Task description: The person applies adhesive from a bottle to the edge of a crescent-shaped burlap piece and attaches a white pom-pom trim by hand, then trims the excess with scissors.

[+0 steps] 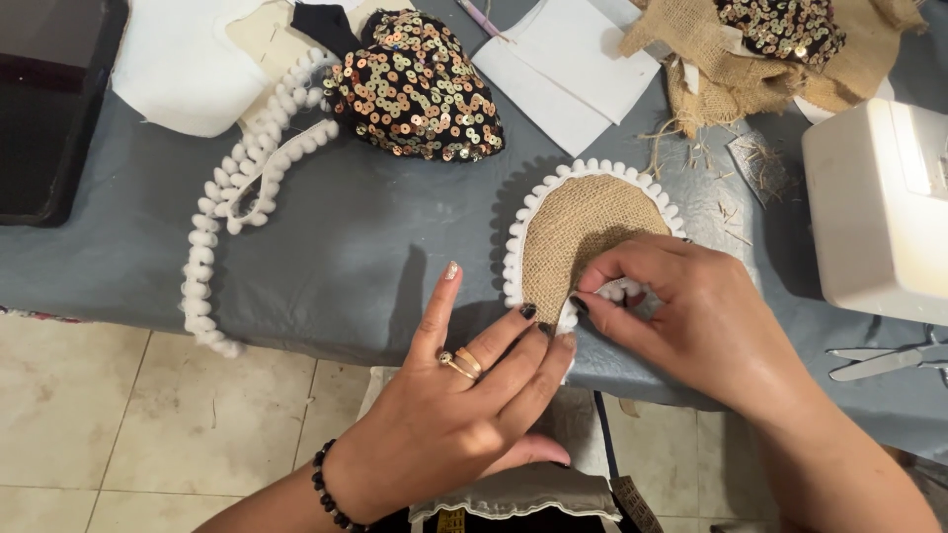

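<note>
Head view, looking down: closest in, the left hand (449, 410) lies palm down with fingers spread, two rings on one finger and a dark bead bracelet at the wrist, its dark-nailed fingertips (529, 312) pressing the near edge of a burlap pad (578, 242). That pad is a rounded, tan, coarse-woven piece edged with a row of white pom-pom trim (514, 257), and it lies flat near the front edge of the bench (375, 247), which is covered in grey cloth. The right hand (681, 316) curls over the pad's near right side, thumb and forefinger pinching the loose end of the trim against the burlap. Left of the pad, well apart, a long loose strand of white pom-pom trim (222, 212) trails toward the bench's edge. Farther back sits a dark sequined piece (415, 89) with gold and copper discs, white fabric pieces (568, 64) beside it, and frayed burlap scraps (731, 74). At the right stands a white sewing machine (879, 207), with scissors (884, 360) near it.
</note>
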